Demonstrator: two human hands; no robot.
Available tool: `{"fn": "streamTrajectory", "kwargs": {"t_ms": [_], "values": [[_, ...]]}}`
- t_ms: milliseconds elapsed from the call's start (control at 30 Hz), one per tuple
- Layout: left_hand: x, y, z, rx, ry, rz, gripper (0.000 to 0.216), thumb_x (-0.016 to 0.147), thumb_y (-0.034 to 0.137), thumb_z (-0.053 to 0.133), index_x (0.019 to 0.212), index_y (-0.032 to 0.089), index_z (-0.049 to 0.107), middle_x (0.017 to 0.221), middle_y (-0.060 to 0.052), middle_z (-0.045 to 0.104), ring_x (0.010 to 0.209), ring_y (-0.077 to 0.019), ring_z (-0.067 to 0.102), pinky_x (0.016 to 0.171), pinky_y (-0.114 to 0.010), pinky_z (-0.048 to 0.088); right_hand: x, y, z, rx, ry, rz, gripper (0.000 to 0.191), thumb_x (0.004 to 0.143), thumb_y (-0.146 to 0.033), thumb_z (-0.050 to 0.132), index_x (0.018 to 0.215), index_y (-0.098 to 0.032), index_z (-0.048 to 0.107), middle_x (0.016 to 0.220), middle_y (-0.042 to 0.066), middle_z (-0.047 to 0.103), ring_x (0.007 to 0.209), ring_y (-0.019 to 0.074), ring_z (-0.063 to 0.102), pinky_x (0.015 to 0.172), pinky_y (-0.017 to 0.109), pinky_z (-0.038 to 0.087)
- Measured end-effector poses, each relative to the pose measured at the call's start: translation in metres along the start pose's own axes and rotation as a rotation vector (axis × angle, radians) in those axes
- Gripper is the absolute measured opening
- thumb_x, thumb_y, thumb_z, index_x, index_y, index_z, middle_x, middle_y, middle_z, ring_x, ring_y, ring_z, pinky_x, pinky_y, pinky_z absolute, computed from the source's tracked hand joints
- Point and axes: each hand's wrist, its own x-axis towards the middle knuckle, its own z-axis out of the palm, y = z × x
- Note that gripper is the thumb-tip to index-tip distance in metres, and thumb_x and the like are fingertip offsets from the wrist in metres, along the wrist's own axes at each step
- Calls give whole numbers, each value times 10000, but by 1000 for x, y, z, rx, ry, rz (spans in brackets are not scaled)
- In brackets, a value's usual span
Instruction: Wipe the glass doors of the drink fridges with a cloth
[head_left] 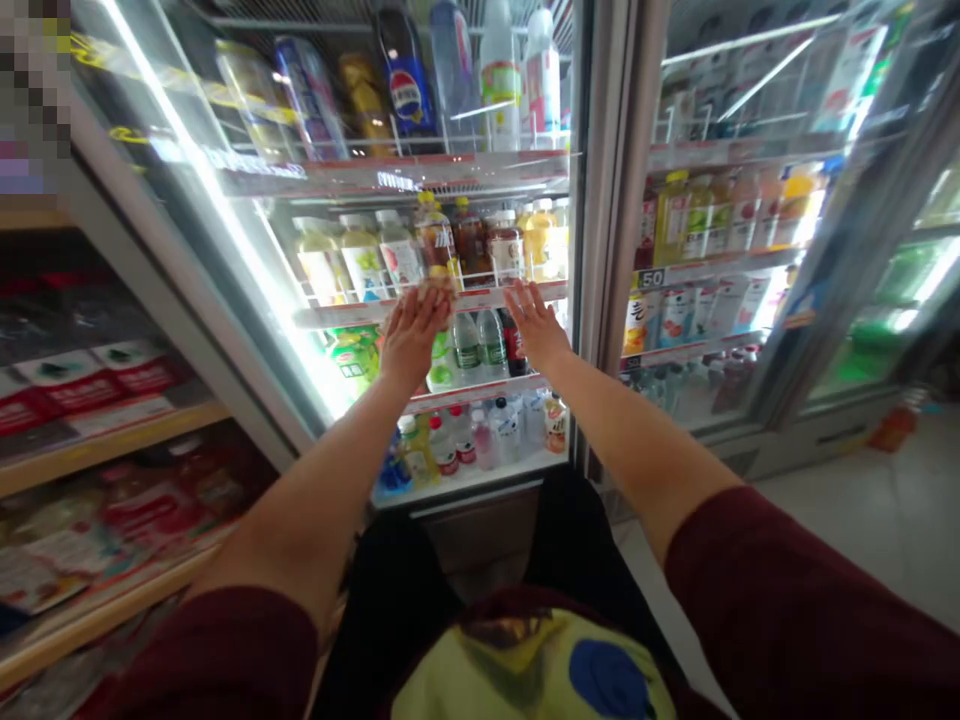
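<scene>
The middle of the frame is filled by a lit drinks cooler (495,168), with wooden-edged shelves (112,447) seen at left and a second cooler (780,445) at right. Bottles are stood upright in rows, seemingly so labels can be read; those on the second shelf are fronted by a wire rail (474,280), presumably against tipping. The left hand (415,330) is held at that shelf's edge, its fingertips by a blurred brownish shape; whether it is gripped cannot be told. The right hand (536,325) is spread open, nothing seen in it. Dark cola is held in the blue-labelled bottle (409,85) above; amber drink is held in the yellow-capped bottle (436,238), just above the left fingertips.
</scene>
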Motion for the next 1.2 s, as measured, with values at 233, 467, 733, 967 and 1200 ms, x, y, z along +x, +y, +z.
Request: {"fn": "streamTrajectory", "kwargs": {"t_ms": [233, 467, 733, 967, 1200], "values": [[-35, 50, 31, -15, -285, 275, 678, 1005, 16, 486, 1591, 288, 692, 1688, -69, 621, 1681, -272, 445, 1385, -532, 417, -3, -6, -2, 13, -15, 18, 1234, 887, -81, 807, 1861, -220, 62, 1916, 115, -57, 1776, 360, -74, 1425, 653, 237], [93, 4, -40, 21, -23, 122, 764, 987, -23, 458, 1713, 205, 530, 1823, -86, 460, 1777, -288, 184, 1457, -592, 207, -1, -2, 6, 10, 10, 11, 1259, 892, -107, 831, 1862, -243, 40, 1925, 119, -45, 1779, 369, -72, 1425, 667, 226], [65, 13, -40, -4, -142, 171, 776, 954, -45, 478, 1655, 261, 609, 1784, -83, 521, 1747, -302, 304, 1430, -636, 299, -2, -3, 9, 16, 39, 5, 1255, 888, -128, 861, 1863, -235, 77, 1918, 133, -16, 1779, 370, -27, 1416, 672, 255], [91, -56, -76, 2, 148, -97, 857, 890, 12, 612, 1729, 89, 457, 1865, -146, 368, 1781, -411, 104, 1434, -727, 129, -3, -4, 7, 0, 11, 25, 1288, 855, -136, 898, 1861, -252, 102, 1914, 138, -40, 1782, 344, -61, 1417, 665, 227], [9, -39, -57, -1, -86, 107, 646, 1030, 22, 424, 1591, 221, 676, 1720, -63, 603, 1720, -276, 378, 1435, -561, 319, -3, -5, 10, -15, 4, 36, 1287, 877, -158, 875, 1860, -261, 50, 1915, 136, -59, 1781, 364, -54, 1408, 688, 230]]}}
